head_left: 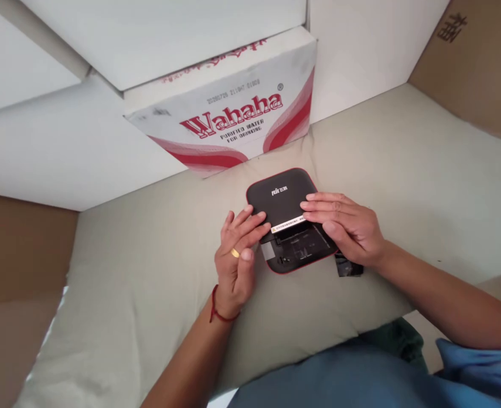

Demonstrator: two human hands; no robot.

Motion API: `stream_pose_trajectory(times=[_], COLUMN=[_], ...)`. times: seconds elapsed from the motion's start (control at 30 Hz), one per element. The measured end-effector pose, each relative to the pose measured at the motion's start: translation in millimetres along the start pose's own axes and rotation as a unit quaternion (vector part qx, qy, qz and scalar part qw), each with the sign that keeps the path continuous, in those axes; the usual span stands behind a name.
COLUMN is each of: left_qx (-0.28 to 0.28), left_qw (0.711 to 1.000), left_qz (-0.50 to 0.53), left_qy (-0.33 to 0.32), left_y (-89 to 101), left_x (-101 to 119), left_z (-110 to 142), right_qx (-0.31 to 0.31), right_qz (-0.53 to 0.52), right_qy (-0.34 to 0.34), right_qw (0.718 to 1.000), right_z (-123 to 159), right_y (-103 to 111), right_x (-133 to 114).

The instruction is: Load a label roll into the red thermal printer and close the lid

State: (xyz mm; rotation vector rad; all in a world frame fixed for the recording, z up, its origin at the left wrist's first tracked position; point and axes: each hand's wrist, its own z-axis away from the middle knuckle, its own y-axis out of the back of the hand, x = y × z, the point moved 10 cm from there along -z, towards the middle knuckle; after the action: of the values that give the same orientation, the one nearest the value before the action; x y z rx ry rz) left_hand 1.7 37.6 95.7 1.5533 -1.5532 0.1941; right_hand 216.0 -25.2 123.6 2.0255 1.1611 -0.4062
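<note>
A flat black device (278, 201) with rounded corners, a thin red rim and white lettering lies on the pale green cloth. Its upper panel carries a white warning strip (285, 225); below that, a recessed section (301, 249) with a printed dark surface is exposed. My left hand (237, 249), wearing a gold ring and a red string bracelet, rests stretched fingertips on the device's left side, thumb apart. From the right, my right hand (348, 224) lays straight fingers on the panel near the strip, its thumb at the right edge. The device's kind is unclear.
A small black glossy piece (349, 265) lies partly under my right hand. Behind the device stands a white and red Wahaha water carton (233, 124) among white boxes (42, 141). Brown cardboard rises at left (25, 249) and right (475, 68). Pale green cloth (161, 272) covers the surface.
</note>
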Motion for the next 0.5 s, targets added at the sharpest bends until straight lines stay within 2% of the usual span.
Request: stream_pose_trajectory(times=[0.17,0.27,0.4,0.5], left_qx=[-0.041,-0.068,-0.080,-0.043], left_qw=[0.994,0.992,0.996,0.990], left_qz=[-0.073,-0.070,0.000,0.121], left_qy=[-0.074,-0.082,-0.026,0.058], left_y=[-0.3,1.6,6.2,7.5], left_x=[10.6,12.6,0.6,-22.9], left_z=[-2.5,-8.1,-18.3,-19.9], right_qx=[-0.009,-0.012,-0.031,-0.041], right_qz=[0.014,0.022,0.030,0.038], right_qy=[-0.006,-0.004,0.014,0.052], right_qw=[1.000,1.000,0.999,0.997], right_z=[-1.5,-1.2,7.0,15.6], right_y=[-0.2,-1.9,-7.1,-8.9], right_x=[-3.1,-4.2,-6.0,-12.2])
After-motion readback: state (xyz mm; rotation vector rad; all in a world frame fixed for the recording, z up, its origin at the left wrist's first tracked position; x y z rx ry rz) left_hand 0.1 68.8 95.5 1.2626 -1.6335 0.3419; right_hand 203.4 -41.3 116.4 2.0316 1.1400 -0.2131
